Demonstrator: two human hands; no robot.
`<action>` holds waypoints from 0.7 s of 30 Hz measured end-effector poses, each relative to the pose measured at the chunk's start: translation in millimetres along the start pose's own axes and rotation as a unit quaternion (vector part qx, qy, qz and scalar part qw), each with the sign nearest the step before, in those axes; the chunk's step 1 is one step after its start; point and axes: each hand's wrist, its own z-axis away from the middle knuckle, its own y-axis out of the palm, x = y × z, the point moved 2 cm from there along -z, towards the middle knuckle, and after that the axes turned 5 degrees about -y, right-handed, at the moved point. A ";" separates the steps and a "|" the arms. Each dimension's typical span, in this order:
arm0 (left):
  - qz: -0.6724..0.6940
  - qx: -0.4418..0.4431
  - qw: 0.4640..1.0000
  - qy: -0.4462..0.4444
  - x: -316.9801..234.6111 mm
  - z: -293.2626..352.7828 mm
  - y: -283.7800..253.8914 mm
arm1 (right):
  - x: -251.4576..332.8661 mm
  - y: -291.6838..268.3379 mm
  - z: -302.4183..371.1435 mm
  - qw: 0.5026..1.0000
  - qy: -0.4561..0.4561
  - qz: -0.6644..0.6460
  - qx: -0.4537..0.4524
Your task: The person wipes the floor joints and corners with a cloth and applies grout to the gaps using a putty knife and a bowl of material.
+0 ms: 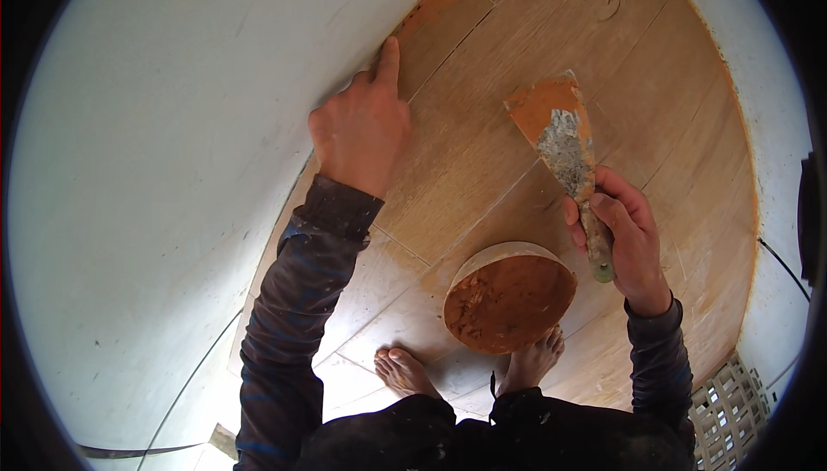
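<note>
My left hand [366, 122] is at the foot of the white wall on the left. Its index finger stretches forward, with the tip at the joint between wall and floor; the other fingers are bent, and no object shows in the hand. Just beyond the fingertip, an orange smear [435, 2] runs along the joint. In my right hand [633, 234] is a putty knife [564, 139], held by its worn handle, blade pointing away from me. Orange paste and grey crust coat the blade. Below it, between my hands, sits a round bowl [495, 252] of reddish-brown paste [517, 299].
Wood-look floor tiles [469, 178] with visible joints lie between the left wall [172, 127] and the right wall [732, 32]. My bare feet [405, 372] are close to the bowl. A pale plastic lattice basket [730, 411] stands at the lower right. A thin cable [194, 385] hangs along the left wall.
</note>
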 end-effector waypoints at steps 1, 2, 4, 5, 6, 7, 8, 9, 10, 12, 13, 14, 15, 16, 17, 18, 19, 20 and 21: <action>-0.005 -0.002 1.000 -0.003 2.3 2.7 1.2 | 1.0 1.7 -0.5 1.000 -0.006 -0.009 0.005; -0.010 -0.003 1.000 -0.005 4.7 5.4 2.7 | 1.6 3.5 -1.6 1.000 -0.005 0.000 0.005; 0.010 -0.011 1.000 0.000 11.4 11.0 5.7 | 2.8 7.7 -4.9 1.000 -0.014 -0.010 -0.007; 0.030 -0.018 0.999 0.004 15.2 14.4 7.4 | 3.3 10.1 -7.5 1.000 -0.019 -0.011 -0.009; 0.030 -0.017 0.999 0.008 18.7 17.2 9.2 | 4.9 11.5 -10.4 1.000 -0.018 0.005 -0.016; 0.063 -0.044 0.997 0.023 21.2 21.0 10.1 | 6.1 13.6 -14.1 0.999 -0.027 0.017 -0.016; 0.097 -0.065 0.993 0.035 22.0 25.6 11.8 | 5.6 15.7 -20.8 0.999 -0.019 0.018 -0.030; 0.095 -0.070 0.992 0.048 21.6 31.6 14.0 | 5.8 18.9 -28.8 0.999 -0.031 0.026 -0.013; 0.150 -0.081 0.984 0.052 22.1 38.4 14.5 | 5.9 22.9 -35.6 0.999 -0.042 0.034 0.003; 0.203 -0.088 0.973 0.063 22.0 50.1 14.2 | 4.0 31.3 -46.1 0.999 -0.048 0.020 -0.001; 0.281 -0.067 0.956 0.042 21.6 55.8 14.4 | 3.7 36.5 -50.2 0.998 -0.066 0.007 0.015; 0.355 -0.040 0.934 0.014 21.7 60.3 14.4 | 2.2 40.7 -53.8 0.999 -0.053 0.009 0.005; 0.356 -0.046 0.933 0.018 21.4 63.8 12.4 | 1.3 45.4 -56.8 0.998 -0.056 0.000 0.011; 0.382 -0.043 0.923 0.023 20.9 66.4 10.3 | 1.0 49.1 -58.2 0.998 -0.058 -0.007 0.016; 0.408 -0.040 0.911 0.028 20.0 67.8 8.5 | 1.1 51.7 -58.5 0.998 -0.059 -0.006 0.018; 0.408 -0.042 0.911 0.026 19.1 68.1 6.9 | 1.1 54.3 -58.5 0.998 -0.059 -0.013 0.027; 0.422 -0.052 0.904 0.040 17.8 68.3 4.8 | 1.4 56.4 -57.7 0.997 -0.064 -0.020 0.037; 0.436 -0.062 0.896 0.055 16.2 68.4 2.8 | 1.2 57.5 -56.2 0.997 -0.058 -0.019 0.040; 0.436 -0.064 0.896 0.053 14.5 68.0 1.8 | 1.0 58.1 -54.1 0.998 -0.051 -0.014 0.042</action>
